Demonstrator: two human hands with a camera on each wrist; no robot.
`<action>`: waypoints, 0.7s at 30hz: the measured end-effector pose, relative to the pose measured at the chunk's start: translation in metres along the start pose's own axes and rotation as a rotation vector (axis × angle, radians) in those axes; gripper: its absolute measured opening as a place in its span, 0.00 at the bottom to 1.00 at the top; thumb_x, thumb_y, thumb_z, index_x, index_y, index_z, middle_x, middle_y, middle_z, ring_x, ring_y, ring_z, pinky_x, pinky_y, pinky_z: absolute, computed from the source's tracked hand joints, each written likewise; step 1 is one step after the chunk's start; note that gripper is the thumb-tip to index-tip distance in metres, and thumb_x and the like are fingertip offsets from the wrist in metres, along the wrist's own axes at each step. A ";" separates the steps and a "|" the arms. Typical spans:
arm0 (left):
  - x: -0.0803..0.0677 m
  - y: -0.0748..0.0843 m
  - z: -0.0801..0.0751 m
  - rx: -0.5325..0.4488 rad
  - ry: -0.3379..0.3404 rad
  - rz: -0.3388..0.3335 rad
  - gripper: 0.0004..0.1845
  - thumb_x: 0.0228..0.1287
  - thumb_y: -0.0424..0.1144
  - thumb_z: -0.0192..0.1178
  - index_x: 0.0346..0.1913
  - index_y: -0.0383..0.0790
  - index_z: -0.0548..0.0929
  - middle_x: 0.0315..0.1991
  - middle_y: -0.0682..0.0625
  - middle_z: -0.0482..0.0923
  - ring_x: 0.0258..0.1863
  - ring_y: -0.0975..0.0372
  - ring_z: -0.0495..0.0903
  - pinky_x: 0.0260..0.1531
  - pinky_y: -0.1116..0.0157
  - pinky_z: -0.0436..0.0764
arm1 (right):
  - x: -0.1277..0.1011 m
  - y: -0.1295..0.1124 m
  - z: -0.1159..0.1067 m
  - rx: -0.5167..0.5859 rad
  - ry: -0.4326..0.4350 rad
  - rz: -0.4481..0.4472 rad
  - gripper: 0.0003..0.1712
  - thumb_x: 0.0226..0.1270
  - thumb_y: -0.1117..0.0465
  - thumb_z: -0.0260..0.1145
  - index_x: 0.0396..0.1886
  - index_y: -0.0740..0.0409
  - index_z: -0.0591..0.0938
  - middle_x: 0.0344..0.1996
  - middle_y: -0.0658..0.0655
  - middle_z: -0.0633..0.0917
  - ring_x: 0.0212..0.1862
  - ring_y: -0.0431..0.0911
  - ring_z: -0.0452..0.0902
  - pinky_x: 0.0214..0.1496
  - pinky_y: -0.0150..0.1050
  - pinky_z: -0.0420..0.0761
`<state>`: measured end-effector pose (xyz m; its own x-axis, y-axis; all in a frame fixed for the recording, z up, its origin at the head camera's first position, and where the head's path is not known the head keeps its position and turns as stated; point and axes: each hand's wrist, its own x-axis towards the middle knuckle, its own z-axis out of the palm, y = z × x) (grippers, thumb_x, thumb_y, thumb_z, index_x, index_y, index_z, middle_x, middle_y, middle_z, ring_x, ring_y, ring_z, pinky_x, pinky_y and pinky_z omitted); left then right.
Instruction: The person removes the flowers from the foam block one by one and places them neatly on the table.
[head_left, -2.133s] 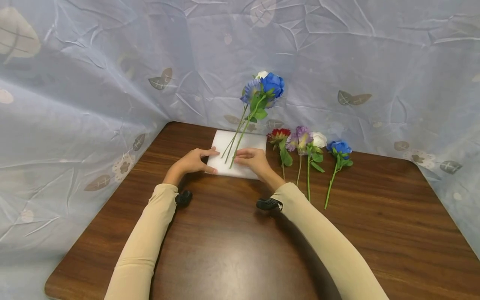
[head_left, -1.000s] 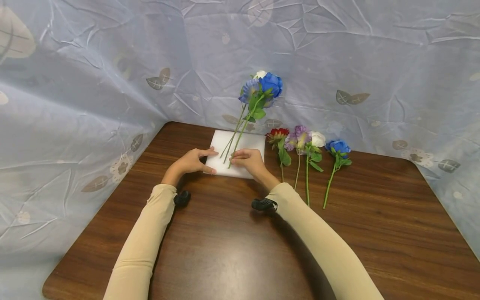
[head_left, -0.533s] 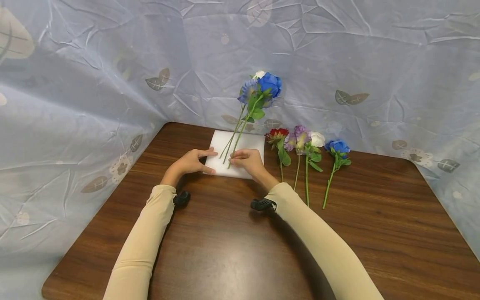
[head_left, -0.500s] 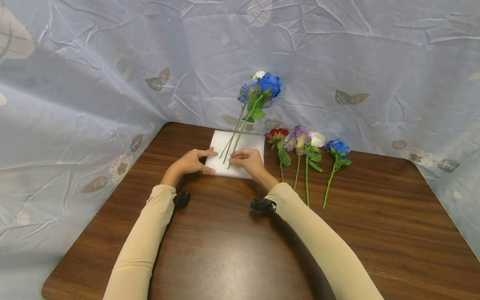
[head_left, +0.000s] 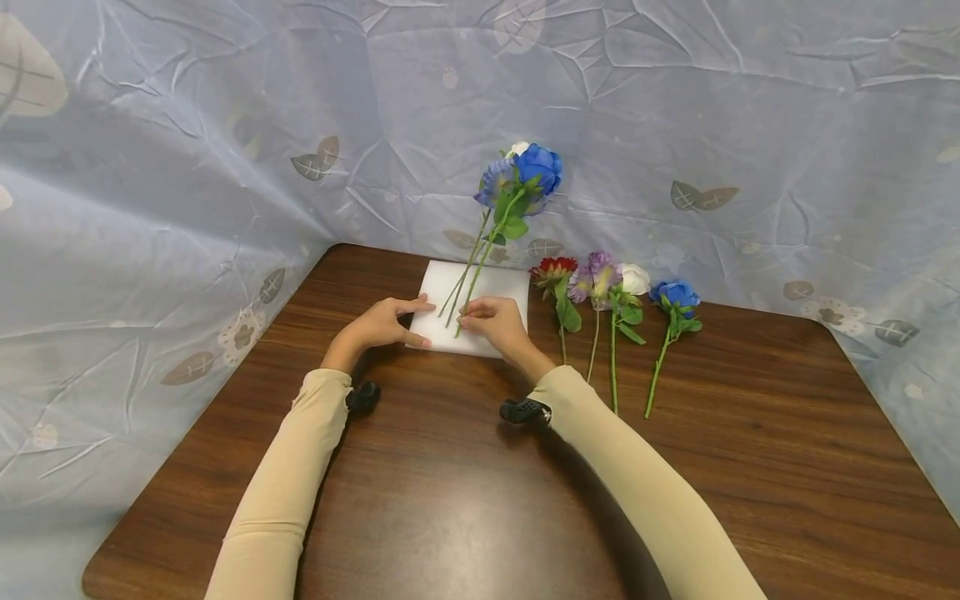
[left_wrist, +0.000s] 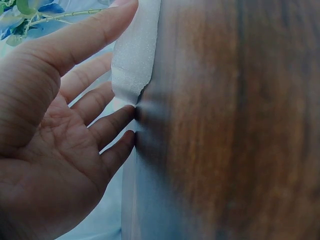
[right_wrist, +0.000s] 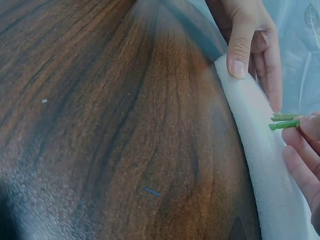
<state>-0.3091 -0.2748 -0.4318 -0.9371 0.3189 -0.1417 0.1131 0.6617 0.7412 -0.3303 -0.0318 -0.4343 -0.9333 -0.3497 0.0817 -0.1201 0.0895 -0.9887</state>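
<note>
A white foam sheet (head_left: 498, 279) lies at the table's back left, with a blue rose (head_left: 538, 167), a ruffled light-blue flower (head_left: 495, 182) and a partly hidden white flower (head_left: 519, 148) over it. Their green stems slant across the sheet, blossoms past its far edge. My left hand (head_left: 381, 322) touches the sheet's left side, thumb and fingers spread. In the left wrist view its fingers (left_wrist: 117, 125) reach straight toward the foam edge. My right hand (head_left: 501, 322) pinches the blue rose's stem near its lower end. Cut stem ends (right_wrist: 284, 125) poke out beside its fingertips in the right wrist view.
Right of the sheet lie a red flower (head_left: 555, 271), a purple flower (head_left: 602, 275), a white rose (head_left: 635, 279) and a blue rose (head_left: 677, 293), stems toward the front. A patterned cloth (head_left: 450, 108) hangs behind the brown wooden table (head_left: 420, 467).
From about two seconds ago, my right hand has moved slightly left and its fingertips have taken hold of the blue rose's stem. Over the last second, both hands and flowers are nearly still.
</note>
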 end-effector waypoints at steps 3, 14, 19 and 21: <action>0.000 0.000 0.000 0.003 -0.001 0.001 0.42 0.56 0.47 0.77 0.74 0.45 0.73 0.81 0.47 0.54 0.81 0.44 0.52 0.79 0.45 0.55 | -0.001 0.001 0.000 -0.006 -0.004 -0.015 0.08 0.63 0.77 0.70 0.41 0.79 0.84 0.42 0.73 0.89 0.33 0.40 0.87 0.43 0.34 0.89; 0.000 -0.003 0.000 0.004 0.000 0.004 0.42 0.56 0.46 0.78 0.73 0.45 0.73 0.80 0.46 0.54 0.81 0.45 0.52 0.79 0.46 0.55 | -0.001 0.003 0.004 -0.085 0.002 -0.070 0.04 0.63 0.77 0.69 0.38 0.75 0.84 0.40 0.73 0.89 0.35 0.46 0.88 0.38 0.27 0.84; 0.000 -0.002 0.000 0.002 0.002 0.009 0.42 0.55 0.46 0.78 0.73 0.45 0.74 0.80 0.46 0.54 0.81 0.45 0.52 0.79 0.46 0.55 | -0.002 0.003 0.005 -0.094 0.012 -0.084 0.02 0.62 0.77 0.70 0.34 0.70 0.85 0.38 0.72 0.89 0.35 0.50 0.88 0.37 0.28 0.83; 0.000 -0.002 -0.001 -0.002 0.005 0.009 0.42 0.55 0.46 0.78 0.73 0.45 0.74 0.80 0.46 0.54 0.81 0.45 0.52 0.80 0.46 0.54 | -0.002 0.002 0.005 -0.105 0.008 -0.093 0.02 0.63 0.76 0.70 0.35 0.71 0.84 0.38 0.72 0.89 0.36 0.52 0.88 0.37 0.27 0.83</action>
<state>-0.3093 -0.2766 -0.4323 -0.9376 0.3218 -0.1320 0.1209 0.6573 0.7439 -0.3269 -0.0356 -0.4368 -0.9191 -0.3535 0.1742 -0.2411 0.1545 -0.9581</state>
